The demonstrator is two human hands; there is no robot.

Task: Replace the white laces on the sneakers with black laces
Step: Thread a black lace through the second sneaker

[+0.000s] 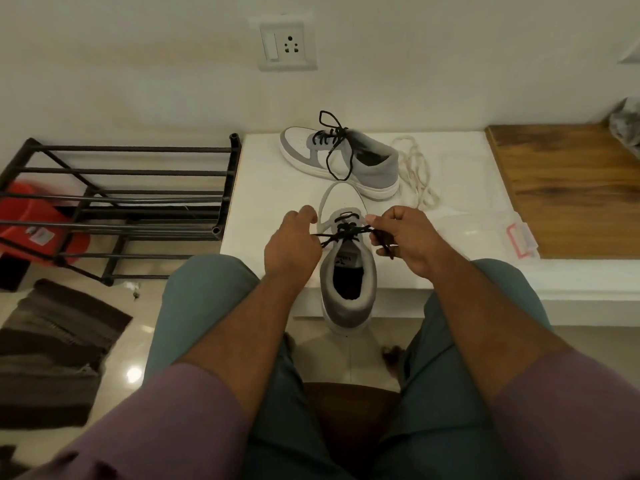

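White ledge [277, 188] holds grey-white sneaker [346, 268], black lace [346, 233] half-threaded.

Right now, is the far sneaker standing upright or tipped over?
Upright: the far sneaker rests sole-down on the white ledge, black lace threaded.

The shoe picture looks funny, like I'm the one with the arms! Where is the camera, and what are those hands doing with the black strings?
The camera sits on the person's head and looks down, so you see their own arms and knees. There is only this one picture.

The left hand and the right hand each pinch an end of a black lace and pull it sideways across the near sneaker, which stands on the edge of a white ledge.

Farther back lies the other sneaker, already laced in black. Beside it lie the old white laces in a loose heap. A clear plastic bag lies to the right, and a black shoe rack stands on the left.
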